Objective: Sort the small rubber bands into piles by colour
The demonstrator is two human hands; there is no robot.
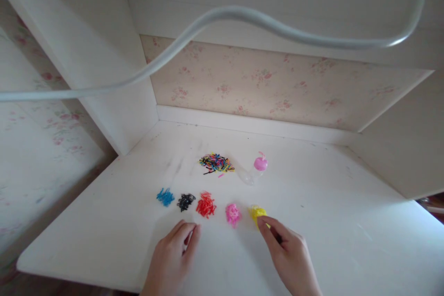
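My right hand (287,249) reaches to the pile of yellow rubber bands (257,212), thumb and forefinger pinched at its near edge; the fingertips cover part of the pile. Curled on the tabletop, my left hand (175,249) has thumb and forefinger drawn together, with nothing visible in them. It lies just below the black rubber bands (186,201) and red rubber bands (206,205). Blue rubber bands (165,197) form a heap at the left end of the row. Between red and yellow sits a pink heap of rubber bands (233,214).
Behind the row lies a mixed-colour pile of rubber bands (215,163). To its right a clear container (247,176) lies by a pink rounded lid (261,163). The white desk (114,222) has side panels and a back ledge. A white cable (239,13) crosses the upper view.
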